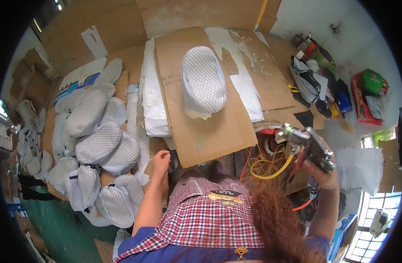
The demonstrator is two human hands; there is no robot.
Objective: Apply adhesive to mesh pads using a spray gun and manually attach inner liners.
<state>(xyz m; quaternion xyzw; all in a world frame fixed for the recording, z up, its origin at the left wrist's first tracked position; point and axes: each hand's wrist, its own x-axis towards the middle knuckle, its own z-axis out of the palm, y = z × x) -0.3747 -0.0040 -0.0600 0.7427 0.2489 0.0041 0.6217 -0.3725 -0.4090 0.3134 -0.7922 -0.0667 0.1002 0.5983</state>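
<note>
My right hand [320, 168] is wrapped round a metal spray gun [312, 147], raised at the right, with a yellow hose [275, 174] running from it. Close to the left edge of the cardboard sheet, my left hand [162, 160] is held with its fingers curled in, and nothing shows in them. A pale grey quilted shoe upper [204, 79] lies on the cardboard sheet [205, 140], quilted sole side up. Neither hand touches it. To the left, several similar quilted shoe uppers [99, 147] are heaped together.
Coiled orange hoses [264, 164] hang beneath the right edge of the work surface. At the back right stand bottles, cloths and a red and green bag [370, 96]. Cardboard panels [95, 26] line the back. A clear plastic sheet [361, 168] hangs at the right.
</note>
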